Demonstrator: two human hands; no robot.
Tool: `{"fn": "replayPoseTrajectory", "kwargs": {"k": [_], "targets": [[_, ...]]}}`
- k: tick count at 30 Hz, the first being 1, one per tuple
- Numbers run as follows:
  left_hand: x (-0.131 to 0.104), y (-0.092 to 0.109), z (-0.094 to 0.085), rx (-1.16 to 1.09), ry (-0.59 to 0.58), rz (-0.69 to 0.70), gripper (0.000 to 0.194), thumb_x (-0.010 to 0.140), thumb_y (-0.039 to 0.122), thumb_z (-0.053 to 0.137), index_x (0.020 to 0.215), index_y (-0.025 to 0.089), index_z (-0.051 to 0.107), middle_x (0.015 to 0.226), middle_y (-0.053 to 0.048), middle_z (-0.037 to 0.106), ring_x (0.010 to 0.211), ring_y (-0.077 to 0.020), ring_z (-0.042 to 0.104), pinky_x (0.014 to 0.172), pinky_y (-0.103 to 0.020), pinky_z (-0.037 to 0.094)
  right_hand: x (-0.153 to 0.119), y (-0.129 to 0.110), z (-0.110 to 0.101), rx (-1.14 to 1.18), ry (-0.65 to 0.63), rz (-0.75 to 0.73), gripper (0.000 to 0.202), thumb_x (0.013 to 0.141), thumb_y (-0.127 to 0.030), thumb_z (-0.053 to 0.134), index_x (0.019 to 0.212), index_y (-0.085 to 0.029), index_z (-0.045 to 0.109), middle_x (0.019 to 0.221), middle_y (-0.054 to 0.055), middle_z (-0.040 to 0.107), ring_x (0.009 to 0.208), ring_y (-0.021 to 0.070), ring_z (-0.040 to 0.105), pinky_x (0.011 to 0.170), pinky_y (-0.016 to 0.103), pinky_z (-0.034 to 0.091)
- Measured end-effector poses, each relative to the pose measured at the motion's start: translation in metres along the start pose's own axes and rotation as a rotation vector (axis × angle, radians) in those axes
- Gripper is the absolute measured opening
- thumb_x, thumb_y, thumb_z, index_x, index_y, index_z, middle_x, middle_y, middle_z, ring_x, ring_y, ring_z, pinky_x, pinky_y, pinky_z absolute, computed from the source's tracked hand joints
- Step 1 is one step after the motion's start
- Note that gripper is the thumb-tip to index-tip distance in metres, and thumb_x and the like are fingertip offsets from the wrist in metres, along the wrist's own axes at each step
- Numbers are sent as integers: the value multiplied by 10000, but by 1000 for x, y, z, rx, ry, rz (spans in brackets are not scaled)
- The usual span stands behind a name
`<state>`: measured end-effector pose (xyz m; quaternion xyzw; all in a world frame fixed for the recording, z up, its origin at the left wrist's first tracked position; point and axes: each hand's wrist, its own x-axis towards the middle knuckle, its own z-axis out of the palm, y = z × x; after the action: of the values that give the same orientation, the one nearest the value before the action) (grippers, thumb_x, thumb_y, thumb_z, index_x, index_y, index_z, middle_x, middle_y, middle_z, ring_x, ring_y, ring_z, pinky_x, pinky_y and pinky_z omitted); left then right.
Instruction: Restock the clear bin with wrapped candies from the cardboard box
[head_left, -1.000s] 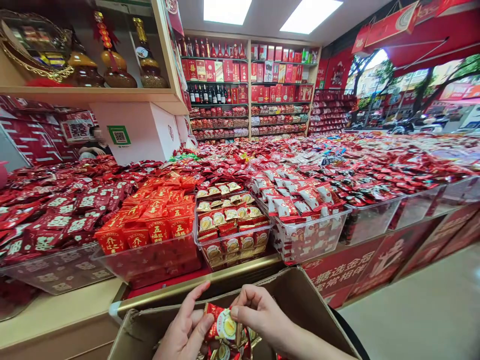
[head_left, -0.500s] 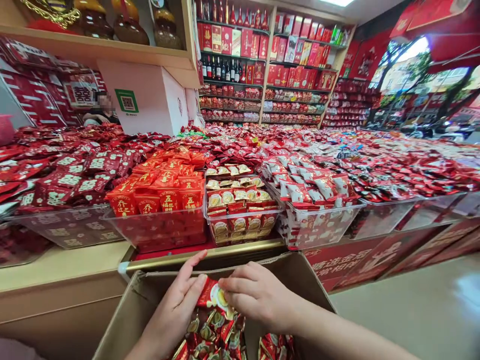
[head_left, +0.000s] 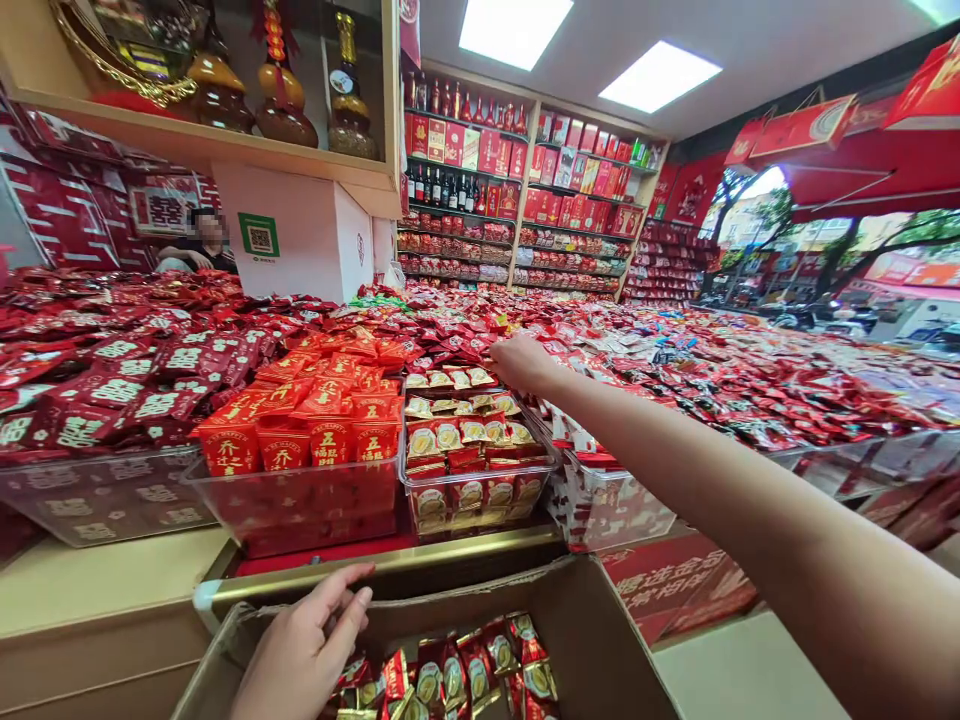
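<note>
My left hand hovers over the left part of an open cardboard box, fingers loosely stretched and nothing visible in them. Inside the box lie several red and gold candy packets with round pictures on them. My right arm reaches far forward, and my right hand is at the back right of a clear plastic bin. Its fingers are curled together, and what they hold, if anything, is hidden. That bin holds matching packets standing in rows.
Left of the bin stands a clear bin of orange-red packets, then one of maroon packets. A bin of white and red packets lies under my right forearm. A white pillar rises behind; a person is at the back left.
My right hand has left the box and stretched forward to the rear of the bin. The red packet between my hands is gone from them. My left hand has moved slightly left; the view has tilted up.
</note>
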<state>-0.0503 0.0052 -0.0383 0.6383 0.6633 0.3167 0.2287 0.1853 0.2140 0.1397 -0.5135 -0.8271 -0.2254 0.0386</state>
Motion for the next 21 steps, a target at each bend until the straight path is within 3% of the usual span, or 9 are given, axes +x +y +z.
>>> {"fn": "replayPoseTrajectory", "kwargs": {"k": [5, 13, 21], "targets": [[-1, -1, 1, 11, 25, 12, 344, 767, 449, 407, 997, 243, 559, 594, 40, 653, 560, -157, 630, 523, -198, 466, 23, 9, 19, -43, -79, 28, 254, 794, -233, 430, 929, -100, 599, 926, 176, 617, 891, 242, 566, 715, 294, 415], [-2, 6, 3, 4, 91, 9, 298, 761, 398, 423, 962, 244, 581, 559, 50, 639, 534, -152, 619, 495, -196, 448, 29, 9, 33, -93, -194, -79, 250, 801, -129, 402, 939, -79, 604, 906, 188, 620, 925, 242, 559, 739, 305, 421], [-3, 5, 6, 21, 152, 34, 278, 760, 397, 423, 910, 244, 601, 506, 58, 611, 471, -143, 585, 467, -197, 435, 39, 8, 44, -127, -354, -162, 238, 809, -291, 481, 960, -119, 546, 988, 64, 567, 879, 157, 546, 762, 357, 450]]}}
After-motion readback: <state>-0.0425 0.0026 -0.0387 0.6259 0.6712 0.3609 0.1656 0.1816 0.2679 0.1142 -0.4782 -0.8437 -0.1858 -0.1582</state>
